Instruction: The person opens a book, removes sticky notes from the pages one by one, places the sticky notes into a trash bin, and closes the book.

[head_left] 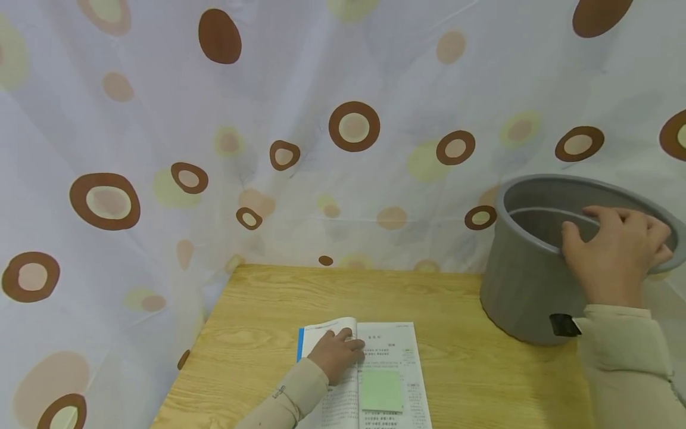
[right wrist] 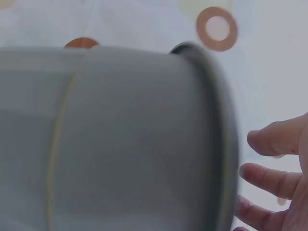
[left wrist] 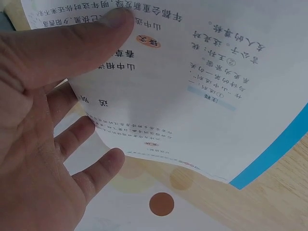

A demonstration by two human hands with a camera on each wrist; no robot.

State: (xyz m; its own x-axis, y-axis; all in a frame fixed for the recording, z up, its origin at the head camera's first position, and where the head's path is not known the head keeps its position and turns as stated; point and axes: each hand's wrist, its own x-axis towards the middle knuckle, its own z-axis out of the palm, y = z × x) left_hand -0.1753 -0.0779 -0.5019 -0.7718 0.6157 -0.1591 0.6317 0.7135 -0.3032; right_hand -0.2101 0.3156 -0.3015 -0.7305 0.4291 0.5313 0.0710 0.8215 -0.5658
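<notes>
An open book (head_left: 396, 333) with printed pages lies on the wooden table, its blue cover edge showing at the left. My left hand (head_left: 336, 356) rests on its left page by the spine; in the left wrist view the thumb (left wrist: 103, 36) lies across the print and the other fingers reach the page's edge. A light green square of paper (head_left: 382, 390), like a sticky note, lies on the right page. At the right stands a large grey bin (head_left: 527, 280). Over its rim is my right hand (head_left: 616, 253), holding nothing visible, thumb and fingers spread.
The wooden table (head_left: 450, 310) meets a white curtain (head_left: 300, 71) with brown and yellow circles at the back and left. A small black piece (head_left: 564, 325) shows at my right sleeve, in front of the bin.
</notes>
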